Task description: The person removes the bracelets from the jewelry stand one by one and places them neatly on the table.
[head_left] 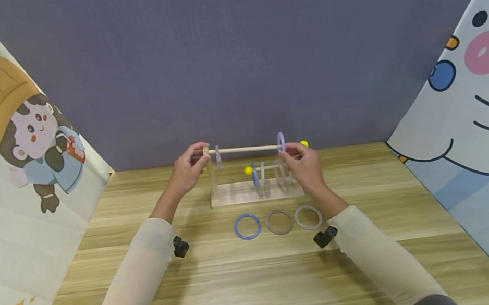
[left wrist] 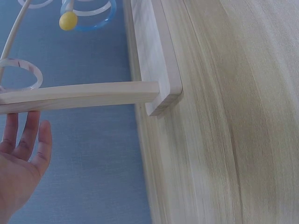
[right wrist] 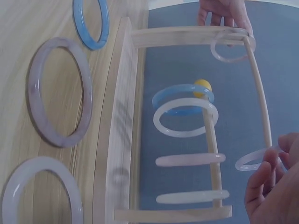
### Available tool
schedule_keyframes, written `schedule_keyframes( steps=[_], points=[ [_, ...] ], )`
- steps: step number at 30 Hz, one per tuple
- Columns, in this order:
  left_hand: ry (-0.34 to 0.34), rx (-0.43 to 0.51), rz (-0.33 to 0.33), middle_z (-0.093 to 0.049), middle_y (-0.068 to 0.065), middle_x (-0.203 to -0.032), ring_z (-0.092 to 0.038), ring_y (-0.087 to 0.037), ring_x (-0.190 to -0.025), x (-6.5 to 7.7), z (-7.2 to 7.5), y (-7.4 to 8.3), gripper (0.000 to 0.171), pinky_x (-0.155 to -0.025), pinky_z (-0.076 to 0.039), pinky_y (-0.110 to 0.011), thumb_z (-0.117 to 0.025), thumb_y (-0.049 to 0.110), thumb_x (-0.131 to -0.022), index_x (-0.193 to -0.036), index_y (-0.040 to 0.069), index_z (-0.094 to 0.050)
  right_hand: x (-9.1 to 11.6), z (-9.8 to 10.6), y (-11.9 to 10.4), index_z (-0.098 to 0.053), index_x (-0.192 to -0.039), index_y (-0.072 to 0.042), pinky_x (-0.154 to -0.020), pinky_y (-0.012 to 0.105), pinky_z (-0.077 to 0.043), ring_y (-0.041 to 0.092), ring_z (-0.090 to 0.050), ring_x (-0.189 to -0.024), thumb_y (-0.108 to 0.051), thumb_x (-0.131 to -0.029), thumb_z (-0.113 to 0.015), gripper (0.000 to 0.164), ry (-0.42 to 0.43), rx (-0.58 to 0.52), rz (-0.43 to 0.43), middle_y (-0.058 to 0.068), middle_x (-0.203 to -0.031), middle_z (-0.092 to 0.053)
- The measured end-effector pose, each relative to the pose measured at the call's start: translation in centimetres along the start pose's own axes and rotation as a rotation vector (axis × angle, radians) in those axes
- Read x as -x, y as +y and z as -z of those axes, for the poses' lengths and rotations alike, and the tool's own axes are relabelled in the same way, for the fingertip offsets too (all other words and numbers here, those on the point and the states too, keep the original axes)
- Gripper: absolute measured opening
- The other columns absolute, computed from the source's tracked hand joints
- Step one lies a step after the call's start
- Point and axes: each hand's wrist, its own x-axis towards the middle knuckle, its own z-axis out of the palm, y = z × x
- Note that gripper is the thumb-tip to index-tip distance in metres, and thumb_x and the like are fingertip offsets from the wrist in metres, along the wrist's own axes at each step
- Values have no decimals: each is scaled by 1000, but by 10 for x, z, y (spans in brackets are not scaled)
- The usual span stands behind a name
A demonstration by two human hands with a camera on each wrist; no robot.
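Observation:
A wooden bangle stand [head_left: 255, 191] has a long upper rod and a shorter lower rod. My left hand [head_left: 189, 170] holds the top of its left post, thumb in front; in the left wrist view several fingers [left wrist: 29, 137] touch the post's outer side. With thumb and fingers, my right hand [head_left: 306, 167] pinches a pale purple bangle [head_left: 281, 139] around the right end of the upper rod. A pale mottled bangle [head_left: 219, 158] hangs near that rod's left end. On the lower rod are a blue bangle [right wrist: 163, 95], a white one [right wrist: 161, 126] and other pale ones.
In front of the stand, a blue bangle [head_left: 236, 228], a mauve-brown bangle [head_left: 268, 223] and a pale bangle [head_left: 297, 219] lie in a row on the wood-grain table [head_left: 246, 289]. Yellow balls [head_left: 248, 171] cap rod ends. A dark panel [head_left: 230, 59] rises behind.

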Motion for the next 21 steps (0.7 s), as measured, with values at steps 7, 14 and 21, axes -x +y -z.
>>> schedule_keyframes(
  steps=[7, 14, 21],
  points=[
    [7, 7, -4, -65, -18, -132, -66, -41, -111, 1, 0, 1, 38, -81, -59, -37, -57, 27, -106, -142, 18, -54, -2, 10, 4, -74, -105, -1, -53, 14, -53, 2, -58, -61, -13, -90, -77, 19, 31, -14, 15, 19, -95, -73],
    [12, 12, -6, -65, -19, -130, -66, -43, -111, -1, 0, -1, 38, -78, -58, -35, -58, 26, -105, -142, 15, -54, -2, 19, 8, -73, -108, 1, -55, 14, -55, 1, -60, -65, -13, -91, -76, 23, 39, -24, -16, 19, -96, -73],
    [-3, 7, 5, -64, -18, -133, -65, -42, -112, -1, 0, 0, 39, -83, -58, -41, -57, 29, -106, -143, 19, -53, -2, 28, 12, -73, -110, 3, -56, 13, -55, -3, -61, -64, -12, -91, -75, 23, 49, -30, -19, 21, -97, -73]
  ],
)
